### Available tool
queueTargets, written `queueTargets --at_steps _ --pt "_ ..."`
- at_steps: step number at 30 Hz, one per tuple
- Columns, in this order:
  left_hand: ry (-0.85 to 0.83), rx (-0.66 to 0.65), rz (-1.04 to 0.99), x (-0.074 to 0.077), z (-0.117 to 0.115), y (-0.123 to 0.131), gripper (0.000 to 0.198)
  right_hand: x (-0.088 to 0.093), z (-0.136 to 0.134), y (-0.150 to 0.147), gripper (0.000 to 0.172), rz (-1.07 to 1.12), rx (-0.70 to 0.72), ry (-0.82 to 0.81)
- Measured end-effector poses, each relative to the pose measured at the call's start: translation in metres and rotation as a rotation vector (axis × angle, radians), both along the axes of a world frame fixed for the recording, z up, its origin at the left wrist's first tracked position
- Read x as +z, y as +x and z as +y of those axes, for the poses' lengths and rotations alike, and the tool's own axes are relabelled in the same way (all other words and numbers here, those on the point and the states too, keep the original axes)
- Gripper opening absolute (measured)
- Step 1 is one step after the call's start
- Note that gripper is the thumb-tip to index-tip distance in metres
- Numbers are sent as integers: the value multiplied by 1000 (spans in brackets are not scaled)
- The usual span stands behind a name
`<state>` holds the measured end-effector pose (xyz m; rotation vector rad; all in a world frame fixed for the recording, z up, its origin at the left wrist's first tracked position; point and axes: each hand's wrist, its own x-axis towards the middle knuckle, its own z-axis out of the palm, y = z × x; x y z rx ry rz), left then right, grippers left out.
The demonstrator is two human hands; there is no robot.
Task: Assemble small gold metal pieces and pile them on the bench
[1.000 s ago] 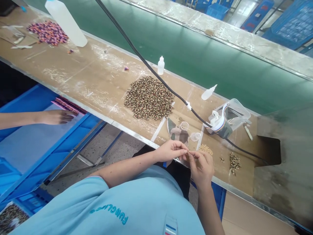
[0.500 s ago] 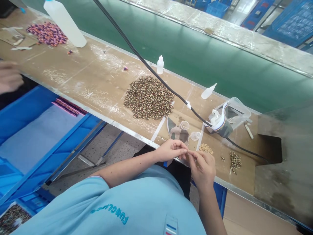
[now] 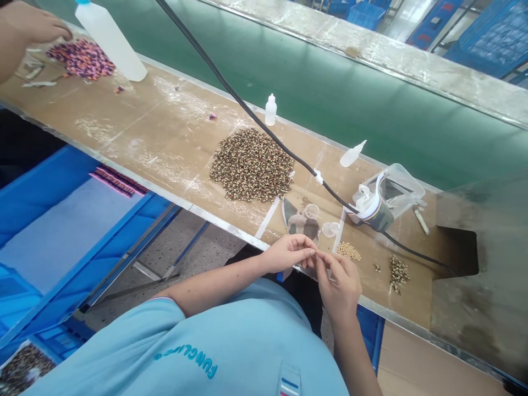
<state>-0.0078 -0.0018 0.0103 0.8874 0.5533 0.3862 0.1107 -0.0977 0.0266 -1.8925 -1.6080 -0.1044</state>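
My left hand [image 3: 289,254] and my right hand [image 3: 340,289] meet at the fingertips above the table's near edge. Together they pinch a tiny bead [image 3: 317,254], perhaps on a thin strand too fine to make out. Just beyond them lies a camouflage-patterned cloth scrap [image 3: 300,223] with small transparent cups [image 3: 330,229] beside it. A small heap of tan beads [image 3: 348,251] sits right of my right hand, and a strip of speckled beads [image 3: 398,274] lies further right. A large pile of brown-and-cream beads [image 3: 251,165] spreads past my left hand.
A black cable [image 3: 264,124] crosses the wooden table [image 3: 165,129]. Dropper bottles [image 3: 270,110] and a plastic box [image 3: 388,192] stand near it. A co-worker's hand [image 3: 35,25] reaches by purple-pink beads [image 3: 80,59] at far left. A blue crate [image 3: 61,231] sits below the table.
The co-worker's hand has left the blue crate and now reaches the far left of the table. My hands stay together, with only slight finger shifts.
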Motion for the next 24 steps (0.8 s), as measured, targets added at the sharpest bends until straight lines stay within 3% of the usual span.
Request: queueTargets --at_steps 7,18,24 --pt "22 5 -34 3 0 1 40 -2 1 -3 13 41 -21 27" --pt "-91 26 -10 0 2 1 42 -9 4 -5 14 -41 -23 102" --pt "-86 46 -31 0 2 1 43 -8 3 -10 16 108 -13 111"
